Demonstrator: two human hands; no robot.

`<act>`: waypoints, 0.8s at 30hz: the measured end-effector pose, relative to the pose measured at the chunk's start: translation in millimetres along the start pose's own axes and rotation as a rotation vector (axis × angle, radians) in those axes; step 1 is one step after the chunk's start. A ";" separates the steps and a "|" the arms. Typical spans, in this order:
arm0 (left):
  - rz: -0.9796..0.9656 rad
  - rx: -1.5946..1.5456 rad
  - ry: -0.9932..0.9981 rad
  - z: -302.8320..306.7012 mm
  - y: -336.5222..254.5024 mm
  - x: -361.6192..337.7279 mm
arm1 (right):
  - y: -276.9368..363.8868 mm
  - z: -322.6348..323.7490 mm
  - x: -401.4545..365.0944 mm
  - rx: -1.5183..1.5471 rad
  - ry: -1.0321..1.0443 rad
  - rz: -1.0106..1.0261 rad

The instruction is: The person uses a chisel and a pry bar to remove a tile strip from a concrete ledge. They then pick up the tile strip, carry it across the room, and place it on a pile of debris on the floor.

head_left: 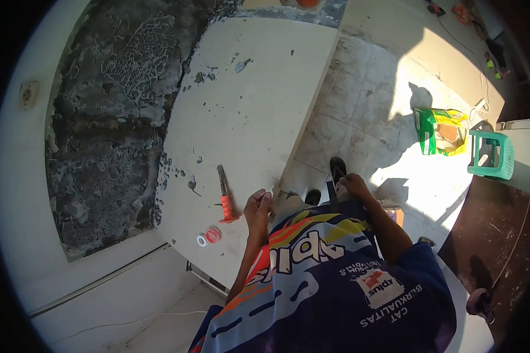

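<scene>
My left hand (257,209) is over the front edge of the pale countertop (259,76), its thumb and fingertips pinched together with a tiny pale bit at the tips. My right hand (353,185) is closed in front of my body, above the floor. A dark strip-like piece (331,192) shows beside its fingers; I cannot tell what it is. Left of my left hand, a chisel (225,199) with an orange-red hand guard lies on the countertop. Near the chisel's grip is a small red and white roll (208,236).
Dark, scored mortar (112,129) covers the wall behind the countertop, with grey crumbs (201,76) scattered along it. On the tiled floor to the right are a green and yellow bag (441,132), a teal stool (492,154) and a brown board (489,235).
</scene>
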State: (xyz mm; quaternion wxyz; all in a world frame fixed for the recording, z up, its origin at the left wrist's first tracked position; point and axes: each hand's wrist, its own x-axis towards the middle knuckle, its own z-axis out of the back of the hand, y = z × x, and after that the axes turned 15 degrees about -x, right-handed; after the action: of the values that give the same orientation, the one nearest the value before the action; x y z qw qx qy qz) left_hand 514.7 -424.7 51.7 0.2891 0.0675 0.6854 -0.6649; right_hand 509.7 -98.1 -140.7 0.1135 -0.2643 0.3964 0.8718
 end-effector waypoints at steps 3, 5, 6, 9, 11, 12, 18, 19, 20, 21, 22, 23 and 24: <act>-0.849 0.913 0.031 2.3 -6.4 31.7 | -17.7 -10.1 -42.4 0.199 -0.096 -0.244; -0.684 1.191 -0.023 22.0 -15.8 51.8 | -14.7 -21.2 -85.7 0.242 -0.162 -0.290; -0.586 1.221 -0.062 36.6 -12.2 69.4 | -14.8 -32.7 -103.1 0.261 -0.194 -0.312; -0.308 1.214 -0.084 71.2 -16.7 107.5 | -55.1 -104.2 -149.3 0.417 -0.218 -0.518; -0.232 1.123 -0.029 83.6 -15.8 119.0 | -62.1 -136.2 -185.7 0.650 -0.223 -0.671; -0.189 1.075 -0.006 88.8 -14.7 122.4 | -58.8 -153.0 -203.6 0.703 -0.248 -0.715; -0.769 1.153 0.212 65.6 32.4 125.4 | -84.4 -271.7 -281.1 1.303 -0.424 -0.853; -0.896 1.087 0.331 51.9 35.9 124.4 | -70.3 -274.9 -296.2 1.118 -0.459 -0.902; -0.928 1.071 0.434 34.1 39.0 120.1 | -51.6 -266.1 -305.8 0.927 -0.481 -0.945; -0.959 1.054 0.526 17.1 39.7 115.5 | -64.9 -285.5 -304.3 0.712 -0.424 -0.967; -0.987 1.040 0.611 3.7 40.6 111.6 | -83.1 -306.5 -301.5 0.569 -0.387 -0.960; -0.983 1.073 0.654 -6.5 41.1 114.3 | -73.9 -308.8 -308.7 0.645 -0.459 -1.004; -0.978 1.108 0.695 -17.1 40.6 121.9 | -63.3 -311.2 -314.1 0.718 -0.529 -1.045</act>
State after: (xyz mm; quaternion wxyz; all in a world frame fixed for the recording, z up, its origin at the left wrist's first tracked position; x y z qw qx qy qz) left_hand 428.4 -439.7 -43.8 -0.3380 0.0963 0.2596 -0.8995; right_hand 913.0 -286.5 -177.6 0.6928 -0.1451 0.4403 0.5524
